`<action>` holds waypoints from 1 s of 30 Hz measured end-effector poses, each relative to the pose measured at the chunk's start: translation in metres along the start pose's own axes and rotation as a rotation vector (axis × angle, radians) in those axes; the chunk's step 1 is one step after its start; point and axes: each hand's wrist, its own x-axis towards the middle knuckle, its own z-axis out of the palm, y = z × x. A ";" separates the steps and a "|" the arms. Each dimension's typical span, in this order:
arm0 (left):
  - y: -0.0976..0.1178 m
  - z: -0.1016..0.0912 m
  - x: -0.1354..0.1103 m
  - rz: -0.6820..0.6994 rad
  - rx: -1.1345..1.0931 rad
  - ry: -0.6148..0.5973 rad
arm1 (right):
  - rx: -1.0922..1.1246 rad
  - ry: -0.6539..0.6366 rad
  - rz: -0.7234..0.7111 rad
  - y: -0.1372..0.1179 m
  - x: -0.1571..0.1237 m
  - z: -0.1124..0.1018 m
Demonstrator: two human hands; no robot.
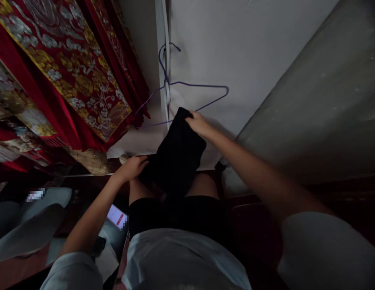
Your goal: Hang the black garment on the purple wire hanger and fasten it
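Note:
A black garment [178, 153] hangs in front of me, held by both hands. My right hand [198, 123] pinches its upper edge, close to a purple wire hanger [202, 85] that hangs against the white wall. My left hand [133, 167] grips the garment's lower left side, fingers closed on the cloth. Below are my bare knees and black shorts [178, 215].
Red and gold embroidered cloth [69, 72] hangs at the left. A grey slab [320, 104] slopes at the right. A lit phone [117, 216] lies at the lower left beside grey fabric [27, 225]. A small round knob [123, 158] sits near my left hand.

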 end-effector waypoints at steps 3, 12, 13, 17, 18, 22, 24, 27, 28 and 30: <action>-0.014 -0.023 0.008 -0.034 -0.008 0.069 | -0.140 0.094 -0.016 0.003 -0.002 -0.026; 0.018 -0.087 0.052 0.269 -0.171 0.378 | -0.271 0.146 0.007 -0.041 -0.035 -0.077; 0.028 -0.091 0.057 0.290 -0.177 0.420 | -0.252 0.121 0.034 -0.046 -0.039 -0.073; 0.050 -0.099 0.077 0.291 -0.333 0.605 | -0.146 0.016 0.080 -0.060 -0.048 -0.054; 0.050 -0.099 0.081 0.293 -0.359 0.644 | -0.136 0.019 0.048 -0.061 -0.048 -0.052; 0.037 -0.104 0.079 0.327 -0.272 0.585 | -0.161 0.198 -0.232 -0.052 -0.038 -0.066; 0.029 -0.111 0.073 0.322 -0.219 0.524 | -0.163 0.309 -0.296 -0.046 -0.029 -0.084; 0.022 -0.124 0.068 0.327 -0.174 0.521 | -0.107 0.344 -0.142 -0.044 -0.016 -0.111; 0.021 -0.128 0.067 0.328 -0.164 0.536 | -0.070 0.312 -0.050 -0.045 -0.013 -0.118; 0.018 -0.135 0.066 0.316 -0.160 0.599 | 0.032 0.214 0.122 -0.052 -0.012 -0.130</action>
